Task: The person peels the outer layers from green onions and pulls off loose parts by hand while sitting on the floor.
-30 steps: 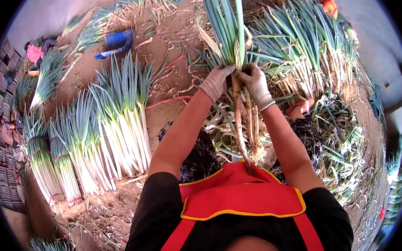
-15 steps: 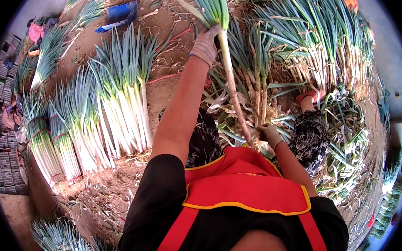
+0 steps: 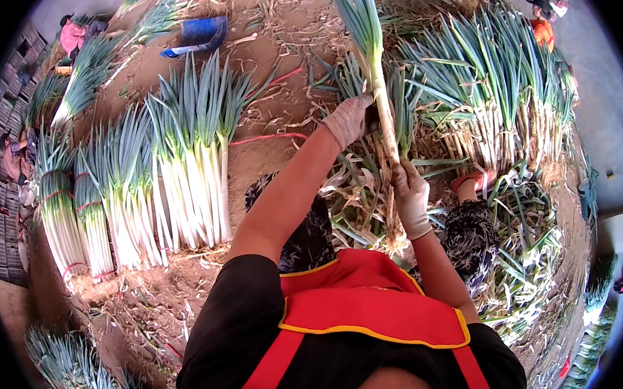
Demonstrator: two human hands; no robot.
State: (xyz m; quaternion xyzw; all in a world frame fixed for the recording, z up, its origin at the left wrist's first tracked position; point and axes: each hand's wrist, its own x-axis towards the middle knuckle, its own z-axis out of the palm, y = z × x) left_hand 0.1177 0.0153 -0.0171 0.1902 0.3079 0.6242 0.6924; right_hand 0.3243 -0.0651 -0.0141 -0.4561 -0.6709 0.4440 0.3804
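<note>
A long green onion [image 3: 388, 124] slants up and away in front of me, its white stalk low and green leaves at the far end. My left hand [image 3: 350, 120], in a pale glove, is closed at the stalk's middle; its fingertips are partly hidden. My right hand [image 3: 410, 194], also gloved, is closed around the stalk's lower end. Beneath my hands, soil-stained green onions [image 3: 392, 223] stand between my legs, among pale peeled leaves. To the left, cleaned green onions [image 3: 196, 171] lie side by side, white ends toward me.
Tied bundles [image 3: 62, 213] lie at the far left. More uncleaned green onions [image 3: 496, 91] lean at the far right, with stripped leaves [image 3: 524, 241] nearer. A blue container [image 3: 202, 30] lies beyond the row. People in pink [image 3: 72, 36] and orange [image 3: 542, 32] are in the background.
My left hand has slid down from the leaf base to mid-stalk. My right hand has risen from near the root end to grip the lower stalk. The green onion is farther from my apron.
</note>
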